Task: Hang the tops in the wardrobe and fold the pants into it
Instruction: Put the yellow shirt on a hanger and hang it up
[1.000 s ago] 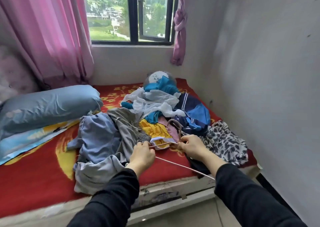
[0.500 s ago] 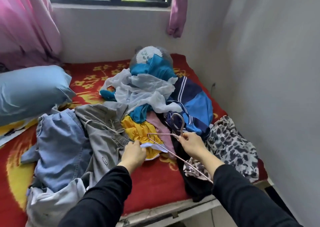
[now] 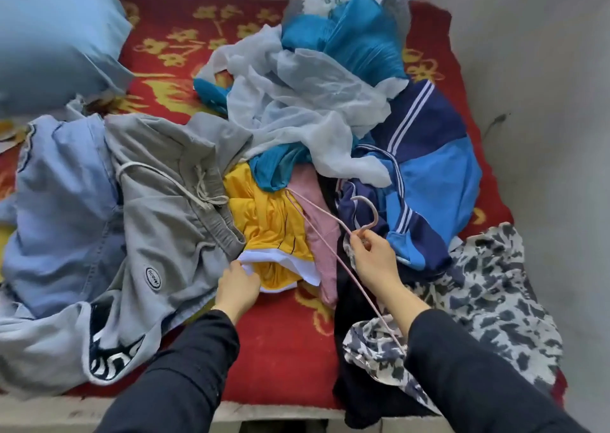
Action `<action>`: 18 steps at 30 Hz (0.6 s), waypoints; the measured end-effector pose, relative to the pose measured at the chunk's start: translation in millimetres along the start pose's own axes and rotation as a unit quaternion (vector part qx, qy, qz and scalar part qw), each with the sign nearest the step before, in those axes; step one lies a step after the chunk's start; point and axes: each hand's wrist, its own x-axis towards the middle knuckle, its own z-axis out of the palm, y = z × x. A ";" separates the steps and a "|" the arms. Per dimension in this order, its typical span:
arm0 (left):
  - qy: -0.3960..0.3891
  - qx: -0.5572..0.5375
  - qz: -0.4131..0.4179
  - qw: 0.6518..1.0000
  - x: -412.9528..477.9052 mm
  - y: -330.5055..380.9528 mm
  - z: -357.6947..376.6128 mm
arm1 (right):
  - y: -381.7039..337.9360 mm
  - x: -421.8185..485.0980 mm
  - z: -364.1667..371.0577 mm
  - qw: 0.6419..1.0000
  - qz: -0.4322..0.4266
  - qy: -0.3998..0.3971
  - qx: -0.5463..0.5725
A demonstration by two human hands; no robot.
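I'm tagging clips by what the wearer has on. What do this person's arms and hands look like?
Both arms wear long plain black sleeves: the left sleeve and the right sleeve each end at the wrist. The left hand and right hand are bare: no gloves, and no ring, watch or bracelet shows.

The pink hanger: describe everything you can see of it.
The pink hanger is thin and looks like coated wire, with a curved hook. The right hand pinches it at the neck under the hook, which lies over the navy and blue jacket. Two slim rods show: one slants from the neck across the pink garment to a tip by the yellow garment, the other runs from there back to the patterned fabric by the right sleeve. Nothing hangs on it.
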 end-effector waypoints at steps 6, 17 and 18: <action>0.017 -0.149 -0.094 0.984 52.5 -19.5 41.4 | 40.9 43.5 27.3 1.000 0.011 0.005 -0.020; 0.014 -0.317 0.026 0.948 39.2 19.9 11.0 | 36.9 42.1 21.0 1.000 0.018 -0.006 -0.004; 0.000 -0.304 0.066 0.950 29.7 34.0 -4.5 | 28.1 37.1 17.7 1.000 0.016 -0.014 0.001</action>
